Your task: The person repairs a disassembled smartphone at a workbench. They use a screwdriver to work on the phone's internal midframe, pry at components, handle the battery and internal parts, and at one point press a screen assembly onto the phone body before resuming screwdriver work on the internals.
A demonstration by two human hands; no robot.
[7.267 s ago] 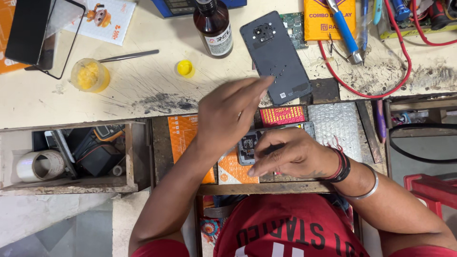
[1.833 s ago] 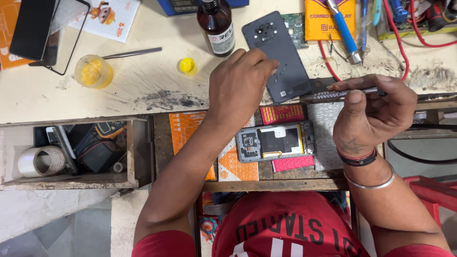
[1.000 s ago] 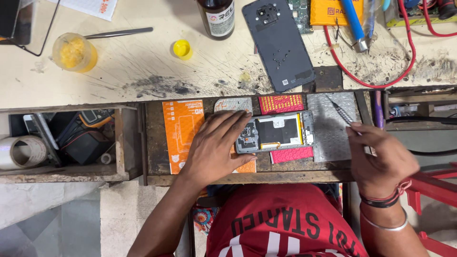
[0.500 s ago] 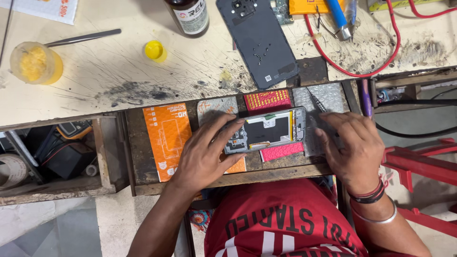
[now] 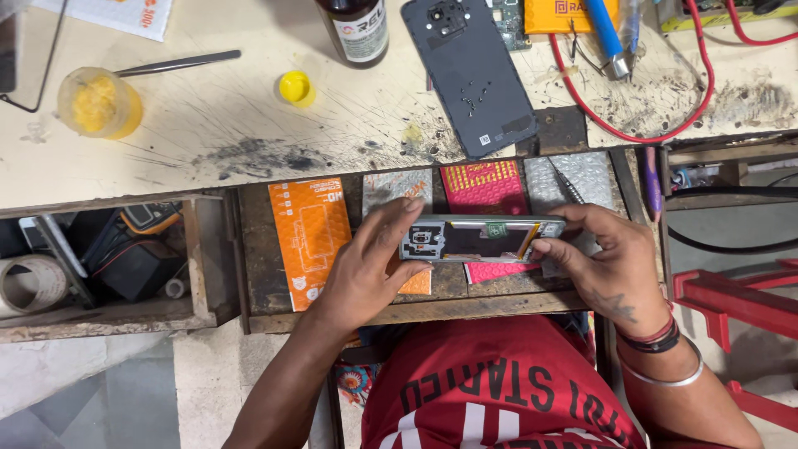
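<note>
The opened phone [image 5: 482, 239] sits over the open drawer [image 5: 432, 303], tipped up on its long edge so its bared inside faces the camera, with both hands on it. The left hand [image 5: 366, 270] comes in from about 7 o'clock; its fingers [image 5: 397, 218] are narrow, curled round the left end of the phone with the thumb underneath. The right hand [image 5: 611, 266] comes in from 5 o'clock, wrist bent, bracelets [image 5: 661, 357] showing on the forearm; its fingers [image 5: 582, 214] are pinched on the right end, thumb pressing at the lower corner. A thin metal tool [image 5: 567, 185] sticks out at 12 o'clock from the right fingers; I cannot tell whether the hand holds it or it lies on the bubble wrap [image 5: 582, 175] behind.

To do this well, I judge the grip should stay on the frame edges only, off the exposed board and the yellow strip inside. Steady both wrists against the drawer's front rail so the phone does not slip, and keep pressure even at both ends to avoid twisting the frame.

The loose back cover [image 5: 474, 75] lies on the counter [image 5: 249, 125] at 12 o'clock from the phone, well apart from it. An orange packet [image 5: 307, 237] lies in the drawer at 9 o'clock, just beside the left hand.
</note>
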